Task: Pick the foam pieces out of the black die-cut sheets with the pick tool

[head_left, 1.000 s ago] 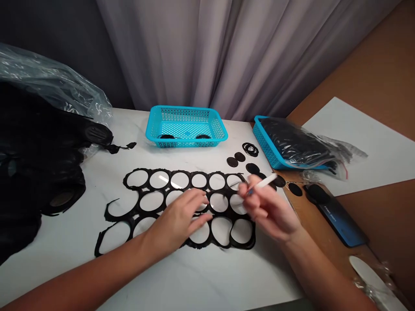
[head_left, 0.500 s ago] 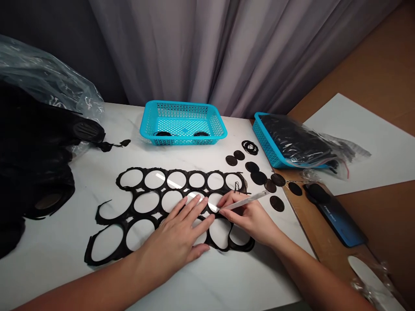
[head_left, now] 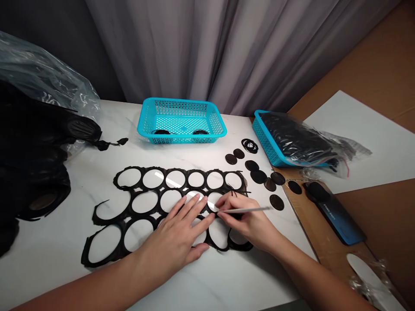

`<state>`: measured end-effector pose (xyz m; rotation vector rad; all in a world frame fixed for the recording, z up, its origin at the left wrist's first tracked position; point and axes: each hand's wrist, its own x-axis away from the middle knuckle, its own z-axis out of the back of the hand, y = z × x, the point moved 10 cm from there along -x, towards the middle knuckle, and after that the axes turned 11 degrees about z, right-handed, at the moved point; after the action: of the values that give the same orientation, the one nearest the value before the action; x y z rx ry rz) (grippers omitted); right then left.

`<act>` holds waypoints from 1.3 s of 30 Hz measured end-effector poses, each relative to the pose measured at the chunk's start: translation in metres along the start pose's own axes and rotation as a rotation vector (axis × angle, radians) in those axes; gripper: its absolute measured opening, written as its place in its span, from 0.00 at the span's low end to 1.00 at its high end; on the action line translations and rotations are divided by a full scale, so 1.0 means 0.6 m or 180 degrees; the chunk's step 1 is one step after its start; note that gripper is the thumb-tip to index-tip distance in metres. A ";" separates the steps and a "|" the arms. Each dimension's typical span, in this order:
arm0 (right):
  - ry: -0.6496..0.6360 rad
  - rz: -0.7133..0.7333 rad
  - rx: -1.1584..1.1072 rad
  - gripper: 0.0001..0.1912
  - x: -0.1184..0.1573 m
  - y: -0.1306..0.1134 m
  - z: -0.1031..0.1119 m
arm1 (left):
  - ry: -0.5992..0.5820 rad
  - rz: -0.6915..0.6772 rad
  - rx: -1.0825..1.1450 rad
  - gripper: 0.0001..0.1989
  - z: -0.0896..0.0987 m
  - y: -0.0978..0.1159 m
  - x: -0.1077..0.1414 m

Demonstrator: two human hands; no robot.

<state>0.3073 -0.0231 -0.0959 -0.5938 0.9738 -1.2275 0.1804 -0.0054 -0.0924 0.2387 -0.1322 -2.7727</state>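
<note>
A black sheet with rows of round cut-outs (head_left: 129, 226) lies flat on the white table. My left hand (head_left: 183, 229) rests palm down on its middle, fingers stretched out and pressing it, covering some of the holes. Just to the right, my right hand (head_left: 244, 216) is closed in a pen-like grip on a thin pale stick (head_left: 248, 210). The stick's lower end is at the sheet, mostly hidden by my fingertips. Loose black discs (head_left: 258, 176) are scattered beyond my right hand, with a coil of black rings (head_left: 249, 146) behind them.
A blue basket (head_left: 182, 139) with a few black pieces stands at the back. Another blue basket (head_left: 266, 140) holds a plastic bag of black material (head_left: 292, 138). Black sheeting (head_left: 32, 142) heaps at the left. On the right lies a blue-black device (head_left: 340, 220) on cardboard.
The pale stick has tipped from a slant to nearly level as my right hand turns slightly. My left hand stays on the sheet. The view has shifted a little.
</note>
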 end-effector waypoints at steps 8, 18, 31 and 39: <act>-0.0503 0.1223 0.1935 0.06 -0.006 -0.061 -0.014 | -0.0088 0.0114 0.0266 0.31 0.000 -0.006 0.000; 0.1902 -0.0345 0.2145 0.10 0.012 0.022 0.241 | -0.0252 0.0051 0.0337 0.32 0.008 -0.017 0.011; 0.1843 -0.1340 -0.1973 0.18 0.006 0.131 0.147 | -0.0206 -0.0142 0.0502 0.29 -0.019 0.017 -0.135; 0.2129 -0.1803 -0.3531 0.13 0.016 0.171 0.126 | -0.0286 0.0033 0.0333 0.32 -0.045 0.008 -0.121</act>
<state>0.4243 -0.0135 -0.1460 -1.4378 2.1958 -1.3269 0.2538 0.0139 -0.1073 0.1393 -0.3009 -2.7700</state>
